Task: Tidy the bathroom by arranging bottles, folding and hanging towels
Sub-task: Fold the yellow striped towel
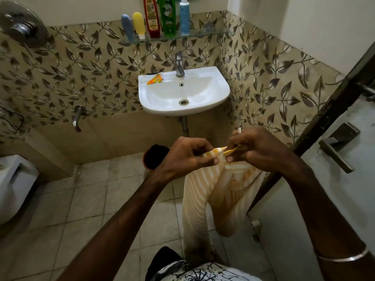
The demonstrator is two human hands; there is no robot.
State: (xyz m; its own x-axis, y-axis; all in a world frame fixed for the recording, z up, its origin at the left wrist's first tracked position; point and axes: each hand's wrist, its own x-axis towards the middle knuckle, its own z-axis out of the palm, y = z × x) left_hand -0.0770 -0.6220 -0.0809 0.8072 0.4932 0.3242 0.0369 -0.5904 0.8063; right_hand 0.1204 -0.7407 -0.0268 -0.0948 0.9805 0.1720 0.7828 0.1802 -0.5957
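I note both hands together at chest height: left hand (189, 154) and right hand (255, 149) pinch the top edge of a striped yellow towel (213, 199), which hangs toward the floor; beyond, the sink (215, 98); farthest, 5 bottles (151, 17) upright on the glass shelf (205, 34).

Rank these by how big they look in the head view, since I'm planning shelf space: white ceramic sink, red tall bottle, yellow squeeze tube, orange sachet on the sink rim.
Largest to smallest as they look:
1. White ceramic sink
2. Red tall bottle, its top cut off by the frame
3. Yellow squeeze tube
4. Orange sachet
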